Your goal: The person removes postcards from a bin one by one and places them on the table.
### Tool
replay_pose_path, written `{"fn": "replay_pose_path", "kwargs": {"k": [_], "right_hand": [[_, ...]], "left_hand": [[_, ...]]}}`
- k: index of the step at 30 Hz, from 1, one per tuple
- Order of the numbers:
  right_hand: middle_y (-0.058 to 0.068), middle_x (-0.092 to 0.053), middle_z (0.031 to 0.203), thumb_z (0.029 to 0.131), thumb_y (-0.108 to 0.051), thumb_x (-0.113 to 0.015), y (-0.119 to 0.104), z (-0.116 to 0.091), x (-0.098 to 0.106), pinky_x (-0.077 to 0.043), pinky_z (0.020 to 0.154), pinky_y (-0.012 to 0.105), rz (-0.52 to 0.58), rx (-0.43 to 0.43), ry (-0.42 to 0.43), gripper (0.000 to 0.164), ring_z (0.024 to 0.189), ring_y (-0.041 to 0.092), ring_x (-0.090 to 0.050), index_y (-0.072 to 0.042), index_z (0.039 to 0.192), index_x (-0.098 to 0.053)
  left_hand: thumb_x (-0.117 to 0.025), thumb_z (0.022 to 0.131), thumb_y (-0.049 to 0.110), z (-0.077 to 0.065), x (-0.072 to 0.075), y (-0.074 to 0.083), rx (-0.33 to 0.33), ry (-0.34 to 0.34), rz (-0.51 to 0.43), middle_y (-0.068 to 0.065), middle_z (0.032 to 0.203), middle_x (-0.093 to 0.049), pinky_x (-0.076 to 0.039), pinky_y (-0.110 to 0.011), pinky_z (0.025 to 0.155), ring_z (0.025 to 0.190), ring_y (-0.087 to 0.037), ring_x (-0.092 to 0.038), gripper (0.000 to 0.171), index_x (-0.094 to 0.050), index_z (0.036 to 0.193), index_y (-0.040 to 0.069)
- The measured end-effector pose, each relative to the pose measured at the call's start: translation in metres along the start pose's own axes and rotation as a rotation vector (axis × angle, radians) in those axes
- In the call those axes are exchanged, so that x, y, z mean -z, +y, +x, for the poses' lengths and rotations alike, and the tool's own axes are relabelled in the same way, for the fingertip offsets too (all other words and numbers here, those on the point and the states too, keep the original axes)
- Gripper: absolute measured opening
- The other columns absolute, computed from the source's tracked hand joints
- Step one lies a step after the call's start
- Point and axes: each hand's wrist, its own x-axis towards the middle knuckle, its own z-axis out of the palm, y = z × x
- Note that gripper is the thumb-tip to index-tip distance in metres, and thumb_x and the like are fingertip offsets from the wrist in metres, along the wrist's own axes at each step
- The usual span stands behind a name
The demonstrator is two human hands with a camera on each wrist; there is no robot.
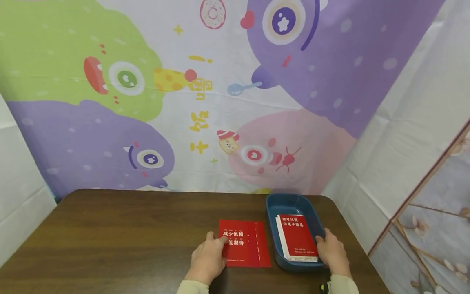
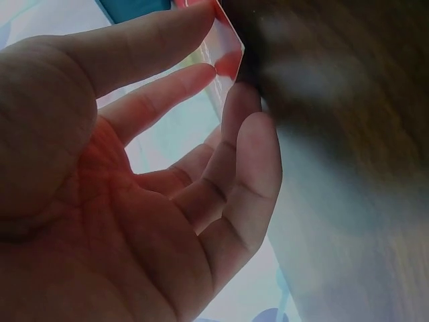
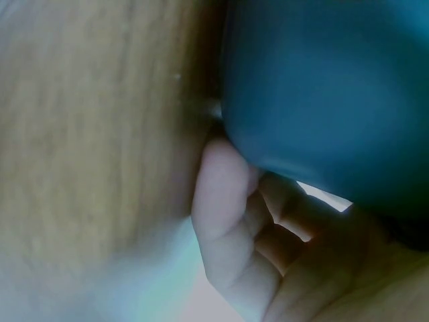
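A thin red notebook (image 1: 240, 249) with white characters lies on the table, a red strip with white marks showing along its right side. My left hand (image 1: 208, 256) pinches the notebook's left edge between thumb and fingers; the left wrist view shows the red edge (image 2: 228, 62) at the fingertips, the other fingers loosely bent. To the right stands a blue plastic basin (image 1: 271, 210). Inside it rests a red-covered notebook (image 1: 299, 237) on top of white-edged ones. My right hand (image 1: 332, 251) grips the basin's right rim near the front, its fingers (image 3: 224, 184) curled against the outer wall.
Both objects are on a dark brown wooden table (image 1: 121, 237). A cloth printed with cartoon monsters (image 1: 205, 171) hangs behind its far edge. Pale panels (image 1: 382, 163) rise at the right side, close to the basin.
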Motion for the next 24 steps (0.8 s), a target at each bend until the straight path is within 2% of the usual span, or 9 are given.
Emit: {"fn": "replay_pose_path", "kwargs": {"k": [8,15,24], "right_hand": [[0.04,-0.045,0.134,0.101,-0.023,-0.044,0.0017,-0.0006,0.0,-0.042,0.087,0.073,0.009,0.014,0.016,0.051,0.117,0.058,-0.045,0.005,0.142,-0.031],[0.04,-0.044,0.136,0.101,-0.024,-0.043,0.0014,0.0017,-0.0009,-0.04,0.088,0.075,0.009,0.011,0.004,0.053,0.12,0.06,-0.042,0.005,0.143,-0.03],[0.04,-0.043,0.137,0.101,-0.023,-0.043,0.0038,0.001,-0.002,-0.047,0.079,0.068,0.009,-0.008,0.003,0.052,0.117,0.058,-0.046,0.006,0.143,-0.03]], "left_hand": [[-0.085,0.069,0.014,0.0014,0.0036,0.0023,0.014,-0.028,0.01,-0.016,0.103,-0.055,-0.05,-0.049,0.054,0.066,-0.029,-0.059,0.047,-0.07,0.114,0.016],[-0.085,0.071,0.021,0.0006,0.0057,0.002,0.018,-0.015,0.018,-0.021,0.11,-0.057,-0.051,-0.051,0.056,0.07,-0.032,-0.061,0.049,-0.068,0.116,0.013],[-0.083,0.073,0.023,0.0,0.0028,0.002,0.021,-0.033,0.024,-0.022,0.111,-0.057,-0.052,-0.053,0.059,0.074,-0.032,-0.062,0.05,-0.067,0.119,0.012]]}}
